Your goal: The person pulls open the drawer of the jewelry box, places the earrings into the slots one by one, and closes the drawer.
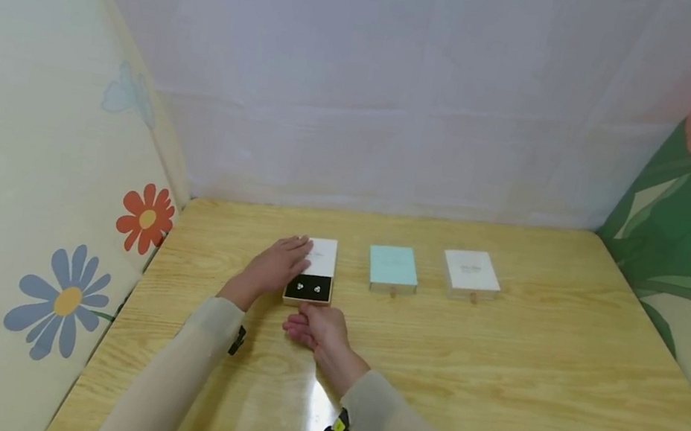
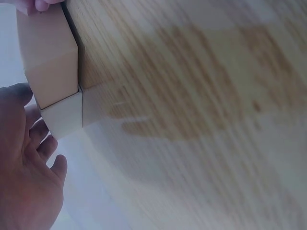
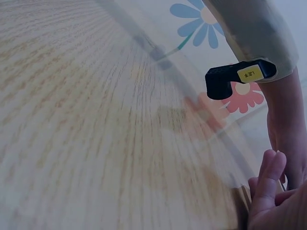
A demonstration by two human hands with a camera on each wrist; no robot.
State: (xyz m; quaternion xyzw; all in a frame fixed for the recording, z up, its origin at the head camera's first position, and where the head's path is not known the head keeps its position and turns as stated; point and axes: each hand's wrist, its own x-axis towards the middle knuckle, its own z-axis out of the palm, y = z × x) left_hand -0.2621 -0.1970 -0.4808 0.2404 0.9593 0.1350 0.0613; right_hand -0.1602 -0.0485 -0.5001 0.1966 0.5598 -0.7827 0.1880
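Note:
A white slide-out jewelry box [image 1: 324, 257] lies on the table with its drawer [image 1: 307, 298] partly out toward the person. A pair of small shiny earrings [image 1: 309, 288] sits on the drawer's black insert. My left hand [image 1: 275, 265] holds the white sleeve from the left, thumb and fingers against it; the left wrist view shows these fingers close along the sleeve's side [image 2: 62, 117]. My right hand [image 1: 320, 331] pinches at the middle of the drawer's front edge, its other fingers loosely curled below; the pinched part is hidden by the fingertips.
To the right lie a mint-green box [image 1: 393, 266] and another white box [image 1: 471, 271], both closed, each with a small tab at the front. The wooden table [image 1: 494, 390] meets a white cloth backdrop [image 1: 404, 104], with flower-printed panels at both sides.

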